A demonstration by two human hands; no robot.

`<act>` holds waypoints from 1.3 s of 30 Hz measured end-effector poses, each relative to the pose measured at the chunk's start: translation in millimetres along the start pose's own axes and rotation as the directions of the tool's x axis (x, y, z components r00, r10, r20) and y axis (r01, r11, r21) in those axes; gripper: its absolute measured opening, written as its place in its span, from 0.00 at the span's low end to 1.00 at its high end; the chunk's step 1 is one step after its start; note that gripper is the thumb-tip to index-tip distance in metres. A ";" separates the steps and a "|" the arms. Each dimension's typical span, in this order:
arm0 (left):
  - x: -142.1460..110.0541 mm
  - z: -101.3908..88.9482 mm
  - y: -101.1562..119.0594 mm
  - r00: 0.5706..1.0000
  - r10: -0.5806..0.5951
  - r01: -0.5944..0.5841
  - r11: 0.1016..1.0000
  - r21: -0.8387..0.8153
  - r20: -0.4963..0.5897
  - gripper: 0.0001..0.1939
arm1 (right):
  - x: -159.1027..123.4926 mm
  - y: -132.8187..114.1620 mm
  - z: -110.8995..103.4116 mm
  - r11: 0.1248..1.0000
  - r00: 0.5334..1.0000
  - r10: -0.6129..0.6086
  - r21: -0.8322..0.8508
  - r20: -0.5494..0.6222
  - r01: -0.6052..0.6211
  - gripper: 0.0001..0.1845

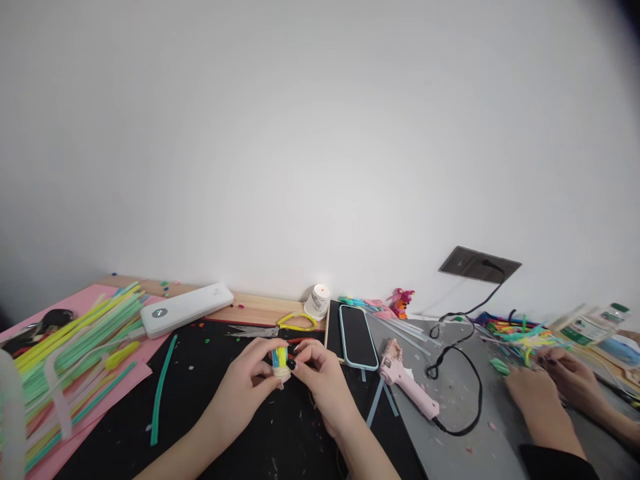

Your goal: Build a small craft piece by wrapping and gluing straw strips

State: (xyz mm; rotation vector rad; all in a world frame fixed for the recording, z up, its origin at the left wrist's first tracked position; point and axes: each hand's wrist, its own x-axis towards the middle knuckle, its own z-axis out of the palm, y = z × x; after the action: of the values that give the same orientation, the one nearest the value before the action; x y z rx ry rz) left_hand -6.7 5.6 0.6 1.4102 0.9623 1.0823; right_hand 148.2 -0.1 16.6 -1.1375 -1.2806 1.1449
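Observation:
My left hand (253, 373) pinches a small piece of wound pipe cleaners (282, 357) in yellow, blue and cream between thumb and fingertips. From the other side, my right hand (320, 373) closes its thumb and fingers on the same piece, held upright over the black mat (220, 413). Just behind the hands lie scissors with yellow handles (297, 321), blades to the left. A red-handled tool (303, 340) is partly hidden by my right hand. A single green pipe cleaner (163, 390) lies to the left on the mat.
At left, many pipe cleaners (80, 340) lie on pink sheets beside a white oblong device (187, 310). A paper cup (317, 302) stands by the wall. To the right are a phone (359, 337), a corded pink glue gun (410, 387), glue sticks (376, 400) and another person's hands (543, 383).

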 end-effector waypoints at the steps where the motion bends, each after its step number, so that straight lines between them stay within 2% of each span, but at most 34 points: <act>1: 0.0 0.2 0.2 1.000 0.003 -0.003 1.000 -0.008 0.001 0.18 | 0.0 0.4 0.1 1.000 1.000 0.001 0.003 0.002 -0.001 0.06; 7: -0.8 2.8 -0.1 1.000 -0.030 0.030 0.994 -0.101 0.001 0.19 | 0.1 4.8 1.2 0.996 0.999 0.047 0.074 0.004 -0.047 0.07; 10: -1.5 2.5 -1.9 1.000 -0.020 0.019 0.996 -0.085 -0.001 0.20 | -0.4 6.6 2.3 0.987 0.994 0.104 0.118 0.021 -0.106 0.07; 13: -2.3 0.3 -2.2 0.999 0.028 -0.028 0.999 0.020 -0.017 0.20 | -1.0 9.6 3.0 0.970 0.987 0.157 0.182 0.039 -0.161 0.08; 17: -3.6 -3.5 1.1 0.993 0.108 -0.090 0.958 0.273 -0.052 0.19 | -1.0 12.4 2.5 0.945 0.978 0.196 0.253 0.074 -0.208 0.10; 23: -3.5 -6.9 1.5 0.955 0.277 -0.200 0.869 0.452 -0.109 0.17 | -1.8 4.1 2.0 0.945 0.971 0.229 0.222 0.069 -0.239 0.11; 25: -3.3 -7.5 1.1 0.946 0.307 -0.221 0.842 0.491 -0.101 0.18 | -2.1 1.6 1.8 0.952 0.973 0.223 0.204 0.053 -0.230 0.11; 29: -4.3 -7.4 2.1 0.959 0.278 -0.207 0.825 0.526 -0.060 0.22 | -1.8 -0.1 0.5 0.957 0.976 0.214 0.190 0.039 -0.218 0.12; 33: -5.3 -7.3 4.0 0.950 0.306 -0.226 0.799 0.557 -0.053 0.22 | -1.7 -0.9 -0.6 0.950 0.972 0.230 0.206 0.040 -0.233 0.11; 39: -5.7 -8.7 4.8 0.957 0.288 -0.221 0.810 0.544 -0.039 0.24 | -1.7 -1.7 -1.0 0.944 0.968 0.247 0.212 0.049 -0.252 0.10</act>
State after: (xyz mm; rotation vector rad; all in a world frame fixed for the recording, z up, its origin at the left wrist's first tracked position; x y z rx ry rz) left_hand -16.6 1.9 5.0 1.9977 1.2531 1.1544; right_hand 149.2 -2.0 18.2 -1.1475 -1.0166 1.4508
